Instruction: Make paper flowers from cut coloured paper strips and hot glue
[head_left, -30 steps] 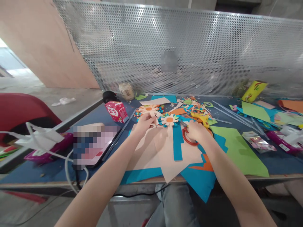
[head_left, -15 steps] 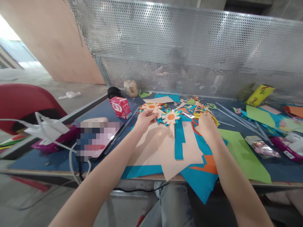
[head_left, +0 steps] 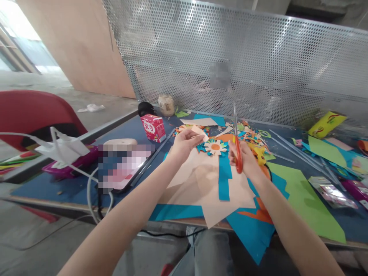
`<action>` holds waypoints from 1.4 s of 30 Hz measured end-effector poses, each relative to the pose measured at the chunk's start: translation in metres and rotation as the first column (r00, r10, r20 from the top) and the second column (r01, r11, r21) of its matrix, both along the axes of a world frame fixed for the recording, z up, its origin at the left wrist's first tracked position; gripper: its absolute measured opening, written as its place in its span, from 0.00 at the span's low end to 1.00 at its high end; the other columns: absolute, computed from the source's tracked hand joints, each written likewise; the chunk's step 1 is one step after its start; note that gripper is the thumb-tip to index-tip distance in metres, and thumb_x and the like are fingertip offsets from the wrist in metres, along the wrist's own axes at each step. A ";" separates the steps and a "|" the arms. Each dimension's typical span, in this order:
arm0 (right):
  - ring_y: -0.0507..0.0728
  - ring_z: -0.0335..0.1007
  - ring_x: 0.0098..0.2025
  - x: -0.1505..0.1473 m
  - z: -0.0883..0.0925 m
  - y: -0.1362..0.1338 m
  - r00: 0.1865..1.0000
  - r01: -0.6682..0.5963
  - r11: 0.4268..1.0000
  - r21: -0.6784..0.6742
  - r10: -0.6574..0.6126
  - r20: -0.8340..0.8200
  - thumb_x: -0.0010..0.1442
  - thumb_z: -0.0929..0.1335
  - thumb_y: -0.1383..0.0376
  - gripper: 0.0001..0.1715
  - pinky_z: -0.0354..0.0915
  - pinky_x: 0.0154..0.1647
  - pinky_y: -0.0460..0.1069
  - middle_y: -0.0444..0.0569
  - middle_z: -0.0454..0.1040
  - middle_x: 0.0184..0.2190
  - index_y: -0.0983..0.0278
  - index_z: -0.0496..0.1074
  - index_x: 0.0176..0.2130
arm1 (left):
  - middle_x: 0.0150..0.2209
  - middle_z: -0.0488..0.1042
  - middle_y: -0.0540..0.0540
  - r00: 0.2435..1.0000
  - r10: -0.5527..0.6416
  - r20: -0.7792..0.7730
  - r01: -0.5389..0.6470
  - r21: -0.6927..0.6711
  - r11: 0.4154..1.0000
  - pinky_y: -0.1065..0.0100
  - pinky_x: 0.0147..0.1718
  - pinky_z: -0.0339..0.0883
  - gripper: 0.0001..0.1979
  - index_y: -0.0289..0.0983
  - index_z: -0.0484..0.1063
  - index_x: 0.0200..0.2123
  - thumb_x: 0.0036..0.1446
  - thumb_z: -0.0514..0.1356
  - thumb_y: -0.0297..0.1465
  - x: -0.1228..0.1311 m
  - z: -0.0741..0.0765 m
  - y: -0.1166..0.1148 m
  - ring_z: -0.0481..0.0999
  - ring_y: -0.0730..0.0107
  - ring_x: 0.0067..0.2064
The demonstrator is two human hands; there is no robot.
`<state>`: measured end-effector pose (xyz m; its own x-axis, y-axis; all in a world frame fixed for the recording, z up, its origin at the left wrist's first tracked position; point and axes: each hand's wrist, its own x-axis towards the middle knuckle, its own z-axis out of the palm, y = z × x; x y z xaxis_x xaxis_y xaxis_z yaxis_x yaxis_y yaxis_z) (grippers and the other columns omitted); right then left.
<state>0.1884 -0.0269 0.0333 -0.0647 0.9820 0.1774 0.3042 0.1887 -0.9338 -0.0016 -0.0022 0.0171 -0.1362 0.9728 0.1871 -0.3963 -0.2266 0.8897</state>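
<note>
My left hand (head_left: 187, 143) pinches a small pale peach piece of paper (head_left: 200, 131) over the work area. In my right hand (head_left: 244, 155) is a pair of scissors (head_left: 238, 153) with orange-red handles, its blades pointing up. Between the hands lies a layered paper flower (head_left: 215, 147) with peach petals and an orange centre. Below it a blue paper strip (head_left: 224, 180) rests on large peach sheets (head_left: 186, 180). Part of another flower shows behind my left hand.
Coloured paper scraps (head_left: 250, 134) are heaped at the back before a perforated metal screen (head_left: 184, 57). A pink box (head_left: 153, 128), a phone or tablet (head_left: 126, 168) and a power strip (head_left: 70, 163) stand left. Green paper (head_left: 304, 199) and clear sticks (head_left: 296, 147) lie right.
The scissors have come up from the scraps in my right hand, blades now upright. My left hand still holds the peach paper, and the view has shifted slightly.
</note>
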 end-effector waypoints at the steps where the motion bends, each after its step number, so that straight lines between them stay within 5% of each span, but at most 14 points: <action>1: 0.51 0.61 0.18 -0.009 -0.004 -0.004 0.997 -0.037 0.999 -0.036 0.035 -0.069 0.48 0.66 0.45 0.24 0.60 0.17 0.47 0.39 0.63 0.20 0.59 0.56 0.31 | 0.25 0.73 0.51 1.000 0.008 -0.022 -0.008 0.028 1.000 0.69 0.35 0.69 0.19 0.33 0.70 0.28 0.29 0.72 0.31 0.002 0.001 -0.003 0.74 0.74 0.29; 7: 0.54 0.70 0.29 -0.024 -0.009 -0.016 0.995 0.000 0.988 0.155 0.015 -0.096 0.40 0.73 0.53 0.25 0.67 0.30 0.51 0.46 0.72 0.29 0.60 0.57 0.30 | 0.25 0.74 0.51 0.978 -0.113 -0.177 0.123 0.046 0.991 0.69 0.31 0.69 0.24 0.34 0.71 0.41 0.36 0.69 0.29 0.018 0.005 -0.020 0.75 0.71 0.28; 12: 0.49 0.64 0.21 -0.020 -0.003 -0.017 0.989 -0.028 0.994 0.109 0.044 -0.141 0.45 0.71 0.55 0.20 0.64 0.24 0.48 0.41 0.69 0.24 0.61 0.57 0.29 | 0.26 0.75 0.51 0.963 -0.155 -0.223 0.156 -0.012 0.988 0.71 0.27 0.70 0.20 0.34 0.71 0.38 0.37 0.68 0.27 0.021 0.009 -0.027 0.74 0.74 0.26; 20: 0.49 0.64 0.24 -0.020 -0.002 -0.020 0.972 -0.002 0.987 0.161 0.040 -0.230 0.44 0.73 0.61 0.21 0.64 0.26 0.47 0.39 0.66 0.24 0.60 0.57 0.30 | 0.24 0.75 0.48 0.934 -0.308 -0.182 0.288 -0.126 0.949 0.76 0.24 0.66 0.11 0.32 0.71 0.25 0.41 0.67 0.32 0.020 0.008 -0.026 0.73 0.78 0.26; 25: 0.49 0.62 0.22 -0.019 0.002 -0.023 0.995 -0.019 0.980 0.196 0.038 -0.092 0.45 0.71 0.61 0.19 0.64 0.26 0.48 0.39 0.65 0.24 0.60 0.56 0.27 | 0.23 0.74 0.50 0.956 -0.276 -0.101 0.275 -0.025 0.961 0.75 0.25 0.67 0.11 0.33 0.71 0.27 0.40 0.68 0.31 0.016 0.010 -0.026 0.73 0.78 0.25; 30: 0.50 0.64 0.25 -0.020 0.004 -0.025 1.000 -0.014 0.953 0.304 0.018 -0.011 0.45 0.71 0.63 0.17 0.65 0.28 0.48 0.40 0.65 0.24 0.60 0.57 0.27 | 0.24 0.75 0.50 0.886 -0.415 -0.210 0.424 -0.001 0.906 0.76 0.24 0.66 0.10 0.35 0.73 0.29 0.43 0.67 0.32 0.011 0.010 -0.026 0.72 0.81 0.23; 42: 0.48 0.61 0.22 -0.020 0.006 -0.030 1.000 -0.009 0.962 0.275 0.014 -0.015 0.47 0.70 0.66 0.15 0.62 0.24 0.47 0.40 0.66 0.24 0.60 0.57 0.27 | 0.22 0.74 0.47 0.810 -0.276 -0.517 0.360 0.067 0.930 0.74 0.20 0.63 0.11 0.34 0.76 0.25 0.46 0.65 0.37 0.008 0.016 -0.031 0.70 0.77 0.23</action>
